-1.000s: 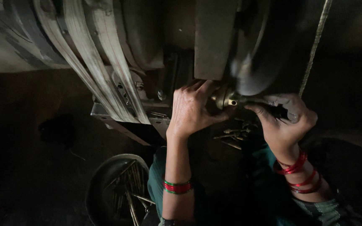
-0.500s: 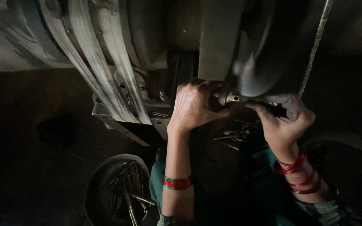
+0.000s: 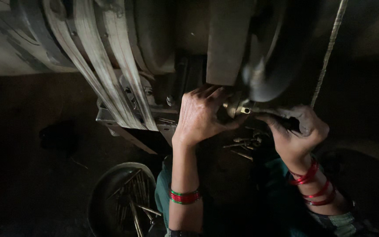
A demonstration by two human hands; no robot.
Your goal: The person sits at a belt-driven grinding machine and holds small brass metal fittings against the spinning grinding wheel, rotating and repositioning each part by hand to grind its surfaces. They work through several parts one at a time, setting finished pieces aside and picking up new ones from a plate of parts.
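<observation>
Dim workshop, person at a belt-driven machine. Landmark is the brass fitting [image 3: 237, 107], which sits under the dark wheel [image 3: 266, 70] at the machine's front. Left hand [image 3: 202, 116] is just left of the fitting, fingers curled, pressed against the machine face beside it, thumb reaching under toward the brass; can't tell if it actually pinches the piece. Right hand [image 3: 297, 131] is right of the fitting, closed in a fist round a dark tool [image 3: 281, 115] whose tip meets the fitting. Compared with a second ago both hands sit in nearly the same spots; the left has edged a bit closer to the fitting, the right grip looks unchanged, so the work at the fitting reads as ongoing, not finished. Belt [image 3: 110, 74] runs up-left of the fitting. Loose small metal parts [image 3: 244, 145] lie below it. Bowl [image 3: 110, 193] of thin rods sits well down-left of it, untouched.
</observation>
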